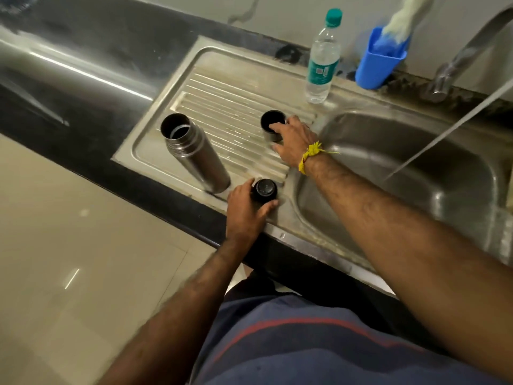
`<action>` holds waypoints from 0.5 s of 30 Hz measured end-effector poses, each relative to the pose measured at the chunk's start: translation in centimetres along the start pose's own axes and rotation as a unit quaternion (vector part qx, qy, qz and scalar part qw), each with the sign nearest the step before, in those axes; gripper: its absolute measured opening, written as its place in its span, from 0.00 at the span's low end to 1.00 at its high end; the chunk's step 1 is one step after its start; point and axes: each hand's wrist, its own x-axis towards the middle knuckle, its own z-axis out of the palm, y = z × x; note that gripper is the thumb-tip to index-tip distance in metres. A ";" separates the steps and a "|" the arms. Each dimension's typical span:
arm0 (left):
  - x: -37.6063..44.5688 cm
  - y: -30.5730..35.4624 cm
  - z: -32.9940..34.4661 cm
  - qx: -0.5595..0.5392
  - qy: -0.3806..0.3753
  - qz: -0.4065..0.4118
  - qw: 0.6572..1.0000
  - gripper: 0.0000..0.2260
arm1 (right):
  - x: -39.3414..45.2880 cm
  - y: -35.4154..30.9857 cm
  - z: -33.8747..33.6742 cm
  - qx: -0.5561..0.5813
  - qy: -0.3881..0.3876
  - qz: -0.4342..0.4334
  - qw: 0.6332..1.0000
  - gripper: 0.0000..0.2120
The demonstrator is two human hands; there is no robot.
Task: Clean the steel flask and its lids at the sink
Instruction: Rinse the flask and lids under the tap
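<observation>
Nearest the lens, below the person's shirt, the left hand (245,209) curls its fingers and thumb round the black inner stopper (264,190), which stands at the near edge of the drainboard (222,87), probably so that it stays upright and within reach of the basin. Farther out, the right hand (291,143), a yellow thread (308,157) tied at its wrist, wraps its fingers over the rim and side of the cup lid (273,125), standing mouth up on the ribs; whether it is being lifted or set down cannot be told. Between and left of both, the steel flask (194,151) stands open and unheld on the drainboard, apart from both lids (a sensible place, since the ribs let rinse water run off). To the right, water streams from the tap (469,54) into the sink (347,126), ready for rinsing. Behind stand a plastic water bottle (322,59) and a blue holder (377,65) with a white cloth or brush.
</observation>
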 end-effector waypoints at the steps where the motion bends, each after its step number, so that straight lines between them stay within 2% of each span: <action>1: -0.2 0.1 -0.1 -0.007 -0.005 -0.001 1.000 0.38 | 0.3 0.0 0.3 -0.014 -0.002 0.002 1.000 0.21; 4: -0.9 1.0 -0.7 -0.015 0.018 0.025 0.999 0.45 | 0.4 0.4 0.8 0.010 0.035 0.015 0.999 0.14; 9: -1.1 3.9 -1.7 -0.011 0.118 0.130 0.984 0.43 | -2.1 2.2 0.0 0.149 0.123 0.053 0.980 0.12; 15: 2.5 8.6 1.2 -0.011 0.090 0.185 0.979 0.36 | -9.2 7.8 -1.4 0.197 0.222 0.132 0.946 0.09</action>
